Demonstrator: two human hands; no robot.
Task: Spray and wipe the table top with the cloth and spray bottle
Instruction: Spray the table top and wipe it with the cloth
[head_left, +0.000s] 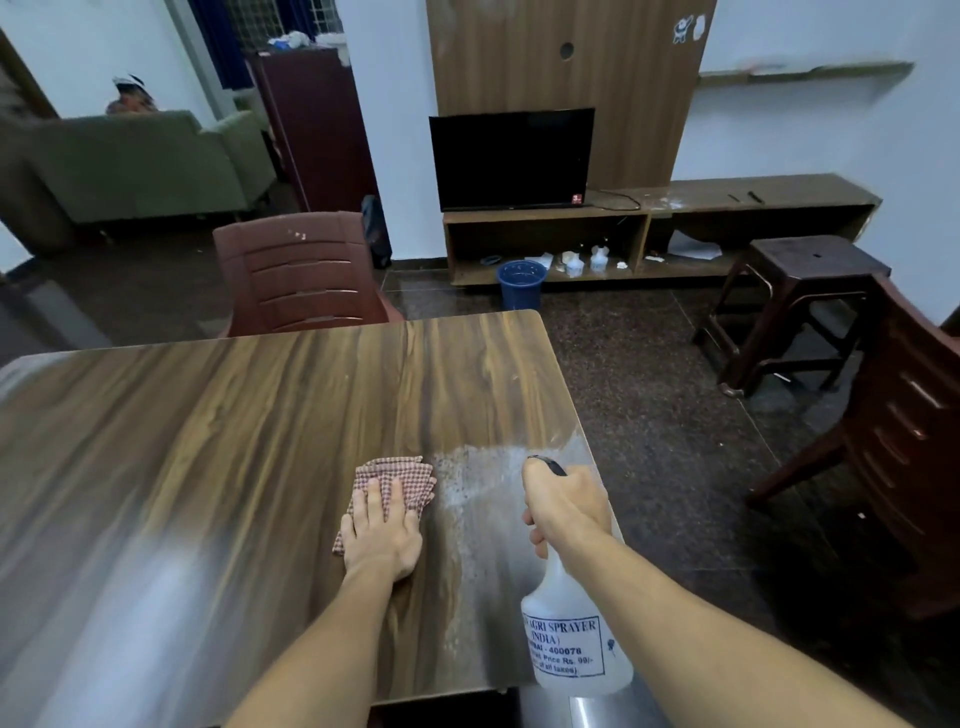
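My left hand (382, 540) lies flat on the cloth (402, 475), right hand (563, 506) wrapped round the bottle (571, 639). The wet patch (498, 483) on the tabletop (260, 415) sits just right of the cloth, so I reckon the left wipes rightward.

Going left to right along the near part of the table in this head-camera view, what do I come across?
First the checked cloth under the left hand → wet sprayed patch → spray bottle gripped by the right hand.

Dim indoor light, glare on table (156, 519), blurred, warped edges.
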